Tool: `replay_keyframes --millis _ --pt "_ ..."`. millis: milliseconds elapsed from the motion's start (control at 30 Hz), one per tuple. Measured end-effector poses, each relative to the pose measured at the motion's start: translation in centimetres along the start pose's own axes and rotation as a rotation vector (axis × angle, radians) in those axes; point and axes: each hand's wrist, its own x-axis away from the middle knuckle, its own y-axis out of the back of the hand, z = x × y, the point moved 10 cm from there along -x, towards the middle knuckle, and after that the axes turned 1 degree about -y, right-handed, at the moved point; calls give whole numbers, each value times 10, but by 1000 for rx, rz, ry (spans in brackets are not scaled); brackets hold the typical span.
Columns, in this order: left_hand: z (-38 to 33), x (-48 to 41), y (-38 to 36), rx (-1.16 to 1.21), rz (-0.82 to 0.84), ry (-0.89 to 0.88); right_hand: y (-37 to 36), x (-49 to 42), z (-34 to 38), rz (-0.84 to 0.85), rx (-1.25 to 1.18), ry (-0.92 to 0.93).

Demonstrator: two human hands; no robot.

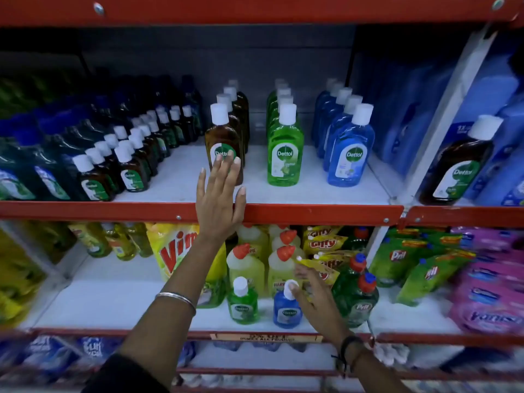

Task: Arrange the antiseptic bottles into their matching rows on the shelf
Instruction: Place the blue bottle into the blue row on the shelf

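Note:
On the upper shelf [312, 211] stand three rows of antiseptic bottles: brown [222, 134], green [285, 148] and blue [350, 154]. My left hand [219, 199] is open, its fingertips touching the front brown bottle's label. On the lower shelf a small green bottle [243, 302] and a small blue bottle [286, 307] stand side by side. My right hand [314, 299] reaches to the small blue bottle, fingers at its white cap, not closed around it. A further brown bottle [456, 163] stands alone in the right bay.
Rows of small brown bottles [130, 165] and dark bottles fill the upper shelf's left. The lower shelf holds a yellow pouch [175, 251], yellow-green dish-liquid bottles [246, 265], green bottles [357, 296] and pink packs [487, 290]. White shelf shows between the three rows.

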Motion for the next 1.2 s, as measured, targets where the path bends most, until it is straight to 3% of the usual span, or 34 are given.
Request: replay_keyframes --millis 133,367,933,1200 --pt "5 1 -8 -179 11 -10 -17 0 -29 105 -35 -137" --pt "8 2 -12 -222 19 -7 -2 -16 -13 98 -124 -115" --pt "6 1 -10 -201 38 9 226 -53 195 -529 -454 465" --pt "6 0 -10 -192 50 21 273 -98 193 -699 -343 428"
